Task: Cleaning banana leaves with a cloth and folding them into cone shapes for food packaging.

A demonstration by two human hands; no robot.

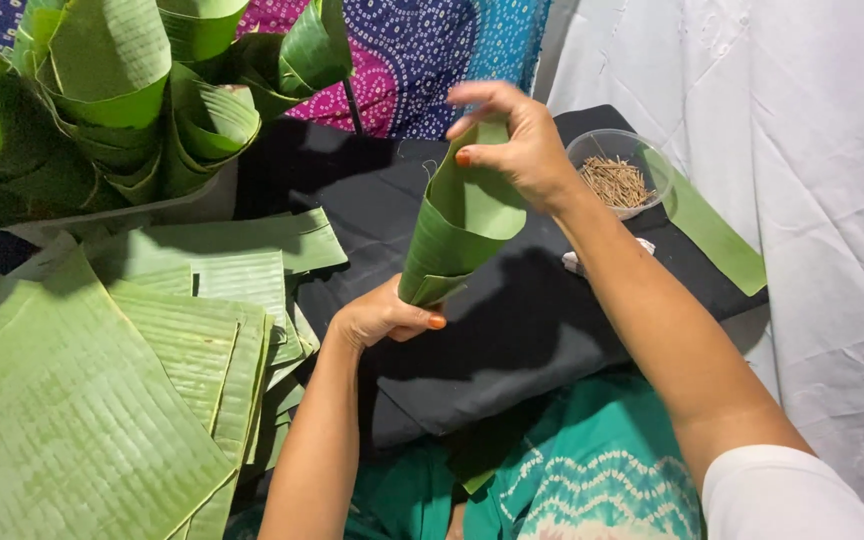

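We had the banana-leaf cone (459, 225) up over the black cloth (512, 330), left hand (384, 318) pinching its tip so it wouldn't unroll, right hand (514, 140) gripping the rim's overlap, with the bowl of little sticks (617, 172) just right.

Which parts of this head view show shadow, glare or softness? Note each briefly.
Head view: the hands and leaf cone cast hard shadows on the black cloth; the white sheet is bright but keeps its creases; the left hand and right hand look sharp; the flat leaves show mild sheen.
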